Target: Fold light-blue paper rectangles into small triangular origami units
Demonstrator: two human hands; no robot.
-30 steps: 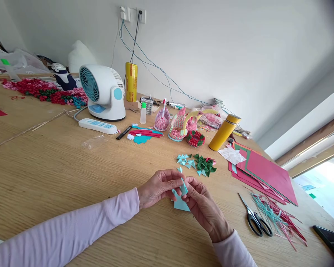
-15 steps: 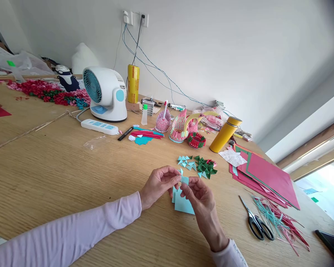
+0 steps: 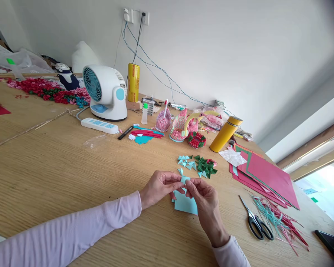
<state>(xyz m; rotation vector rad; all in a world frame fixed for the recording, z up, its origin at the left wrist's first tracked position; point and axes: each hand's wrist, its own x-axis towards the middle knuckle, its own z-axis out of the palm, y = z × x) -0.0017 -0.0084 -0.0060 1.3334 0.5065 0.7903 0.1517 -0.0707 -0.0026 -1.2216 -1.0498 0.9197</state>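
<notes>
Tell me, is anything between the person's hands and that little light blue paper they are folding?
Nothing visible is. The left hand and the right hand both pinch the small blue paper piece directly between their fingers, just above the blue paper sheets lying on the table. The folded triangles sit farther back, apart from the hands.

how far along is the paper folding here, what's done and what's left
Done: a cluster of folded light blue triangles and green ones lie on the table. In hand: the left hand and right hand pinch one small blue piece. Left: the unfolded blue sheets beneath the hands.
</notes>
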